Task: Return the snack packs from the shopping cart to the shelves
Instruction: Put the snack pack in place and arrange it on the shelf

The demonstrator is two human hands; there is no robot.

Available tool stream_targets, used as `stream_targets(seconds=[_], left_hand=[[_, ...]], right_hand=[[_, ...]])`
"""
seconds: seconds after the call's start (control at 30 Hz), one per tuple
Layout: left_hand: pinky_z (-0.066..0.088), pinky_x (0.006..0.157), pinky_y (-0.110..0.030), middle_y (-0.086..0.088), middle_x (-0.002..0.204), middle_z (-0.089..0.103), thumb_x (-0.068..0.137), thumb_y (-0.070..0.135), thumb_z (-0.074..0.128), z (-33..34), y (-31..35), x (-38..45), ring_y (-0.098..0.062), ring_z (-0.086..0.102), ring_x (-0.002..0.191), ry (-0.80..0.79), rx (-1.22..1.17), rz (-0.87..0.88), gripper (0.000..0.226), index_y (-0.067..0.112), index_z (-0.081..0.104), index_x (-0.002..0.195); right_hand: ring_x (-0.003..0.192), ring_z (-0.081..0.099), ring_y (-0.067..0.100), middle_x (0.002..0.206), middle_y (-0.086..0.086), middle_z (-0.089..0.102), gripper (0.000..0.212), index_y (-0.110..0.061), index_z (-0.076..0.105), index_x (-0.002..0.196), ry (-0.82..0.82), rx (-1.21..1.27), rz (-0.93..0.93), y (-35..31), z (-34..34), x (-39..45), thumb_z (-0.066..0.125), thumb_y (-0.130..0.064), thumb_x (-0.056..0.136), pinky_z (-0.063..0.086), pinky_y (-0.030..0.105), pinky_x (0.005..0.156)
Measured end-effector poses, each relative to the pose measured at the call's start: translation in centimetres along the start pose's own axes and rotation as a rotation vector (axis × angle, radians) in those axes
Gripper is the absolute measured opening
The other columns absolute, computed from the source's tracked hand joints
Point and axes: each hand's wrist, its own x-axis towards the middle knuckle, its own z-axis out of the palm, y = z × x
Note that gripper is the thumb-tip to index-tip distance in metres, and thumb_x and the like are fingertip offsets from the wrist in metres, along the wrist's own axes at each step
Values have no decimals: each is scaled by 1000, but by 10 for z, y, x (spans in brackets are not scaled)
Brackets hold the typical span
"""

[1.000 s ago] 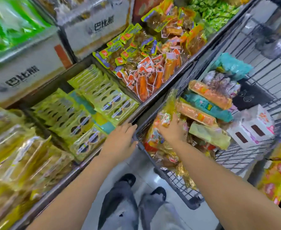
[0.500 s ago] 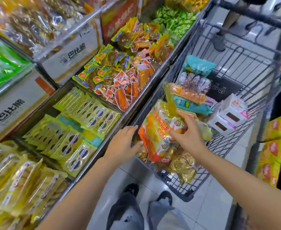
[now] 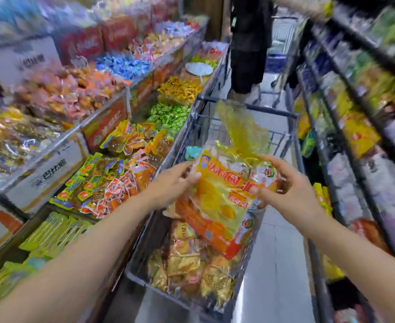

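Note:
A large yellow and orange snack pack hangs above the shopping cart, its clear yellow top sticking up. My right hand grips its upper right part, fingers curled round the plastic. My left hand holds its upper left edge. Under the pack, several gold and orange snack packs lie in the cart's near end. The shelves on the left hold bins of small snack packets. The view is blurred.
A person in dark clothes stands at the far end of the aisle beyond the cart. Another shelf unit full of packets runs along the right. White cartons sit on the left shelf. Grey floor shows between cart and right shelves.
My right hand has lifted the yellow pack out of the cart. My left hand left the cart's rim and took the pack's left edge. The view swung up along the aisle.

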Motion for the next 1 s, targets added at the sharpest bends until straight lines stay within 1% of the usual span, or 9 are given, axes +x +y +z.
stream_targets(seconds=[0.07, 0.13, 0.2, 0.37, 0.5, 0.6, 0.73, 0.87, 1.0], left_hand=[[38, 93, -8, 14, 122, 55, 77, 82, 39, -2, 33, 16, -4, 51, 110, 10, -154, 36, 68, 33, 53, 123], [44, 104, -36, 4, 121, 64, 74, 82, 46, 1, 51, 29, -16, 60, 112, 8, -273, 62, 68, 29, 60, 115], [51, 93, -46, -1, 113, 70, 73, 73, 56, 3, 71, 36, -20, 66, 105, -15, -382, 103, 61, 26, 64, 112], [54, 67, -23, 2, 99, 74, 79, 60, 66, 10, 113, 49, -14, 71, 88, -19, -563, 230, 49, 23, 65, 111], [55, 79, -36, 3, 101, 74, 68, 74, 63, 5, 140, 64, -15, 70, 92, -8, -542, 355, 65, 24, 66, 111], [54, 79, -30, 1, 97, 74, 70, 66, 64, 5, 164, 69, -13, 69, 90, -18, -542, 428, 59, 19, 66, 106], [46, 61, -9, 7, 75, 70, 85, 45, 69, 22, 197, 65, 7, 62, 66, -43, -579, 488, 27, 20, 62, 92], [56, 80, -50, -2, 94, 72, 63, 81, 64, 53, 211, 55, -26, 69, 91, -212, -641, 508, 63, 26, 64, 95], [56, 77, -40, -1, 89, 71, 61, 75, 58, 94, 229, 25, -21, 68, 85, -359, -624, 578, 63, 21, 64, 92]], right_hand=[[52, 56, 15, 57, 6, 55, 59, -46, 58, 108, 67, 51, -42, -15, -19, -4, 77, -3, 73, 51, 21, 55], [54, 56, 15, 73, 31, 52, 57, -42, 59, 110, 118, 96, -64, -30, -36, -8, 77, -3, 72, 54, 27, 53], [60, 59, 14, 84, 34, 53, 57, -42, 60, 113, 142, 113, -93, -47, -52, -14, 77, -8, 71, 54, 28, 52], [76, 55, 28, 99, 26, 54, 57, -50, 54, 122, 342, 66, -139, -73, -77, -28, 75, -29, 73, 54, 27, 59], [114, 57, 16, 129, 1, 55, 75, -43, 36, 139, 479, 30, -78, -77, -85, -49, 70, -49, 72, 51, 28, 87], [112, 59, 8, 133, -8, 52, 87, -40, 33, 142, 557, 64, 18, -79, -85, -68, 75, -59, 68, 52, 30, 90], [99, 59, -9, 120, -15, 56, 49, -49, 44, 114, 645, 72, 109, -88, -69, -97, 73, -40, 76, 49, 11, 72], [92, 64, -8, 104, -24, 68, 47, -38, 47, 113, 775, 35, 193, -77, -55, -131, 75, -25, 78, 51, 15, 78], [102, 63, -3, 108, -22, 68, 50, -37, 50, 116, 1034, -30, 285, -71, -43, -187, 79, -33, 75, 51, 20, 85]])
